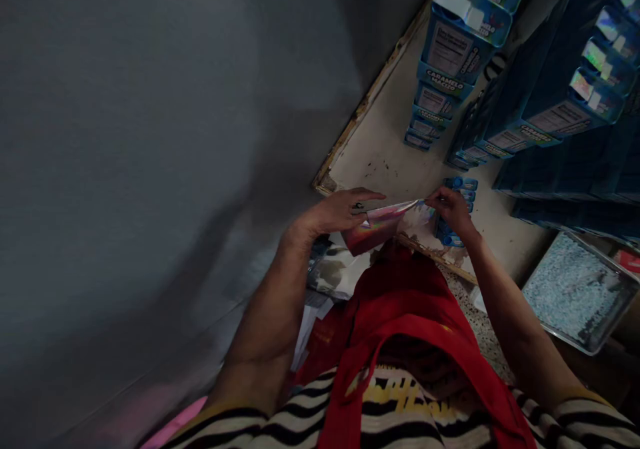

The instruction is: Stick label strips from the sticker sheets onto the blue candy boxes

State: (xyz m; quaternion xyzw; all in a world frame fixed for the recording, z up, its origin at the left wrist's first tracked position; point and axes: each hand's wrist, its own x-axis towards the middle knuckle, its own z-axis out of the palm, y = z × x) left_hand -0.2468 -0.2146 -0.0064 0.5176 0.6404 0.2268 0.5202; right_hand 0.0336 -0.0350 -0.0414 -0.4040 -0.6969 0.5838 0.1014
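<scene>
A shiny pink-red carton or pouch with a rainbow sheen is held tilted in front of my body. My left hand grips its left end, fingers stretched along the upper edge and thumb on the near side. At the other end, the fingertips of my right hand pinch together at its thin edge. Whether it is a folded box or a bag, I cannot tell. Just beneath my right hand lies a row of small blue packs on the white, worn tabletop.
Tall stacks of blue "Caramelo Macizo" boxes stand at the table's far side, with more blue boxes to the right. A clear tub of pale blue pieces sits lower right. A grey wall fills the left.
</scene>
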